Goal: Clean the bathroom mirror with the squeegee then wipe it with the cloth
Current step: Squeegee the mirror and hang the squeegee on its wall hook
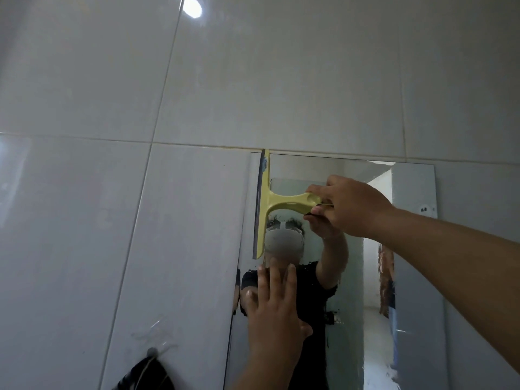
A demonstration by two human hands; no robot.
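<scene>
- Mirror (408, 277): frameless, fixed to a glossy white tiled wall (140, 80). Its top edge lies just under a horizontal grout line.
- Squeegee (277, 205): yellow, T-shaped. The blade stands vertical along the mirror's left edge and its upper end reaches the top left corner. The handle points right, roughly level.
- Right hand (347, 208): arm stretched in from the lower right, fingers and thumb closed around the end of the squeegee handle.
- Left hand (270, 305): palm flat against the glass in the mirror's lower left part, below the blade, fingers spread and pointing up, holding nothing.
- Glass surface: streaks and small dark specks show at mid-height, right of the left hand.
- Reflection: a person in a dark short-sleeved top, one arm raised; a bright doorway behind.
- Wall hook (152, 351): left of the mirror, low on the tiles, carrying a dark hanging item (146, 375) with light stripes. Cannot tell what that item is.
- A round light glare (192, 7) sits on the top tile.
</scene>
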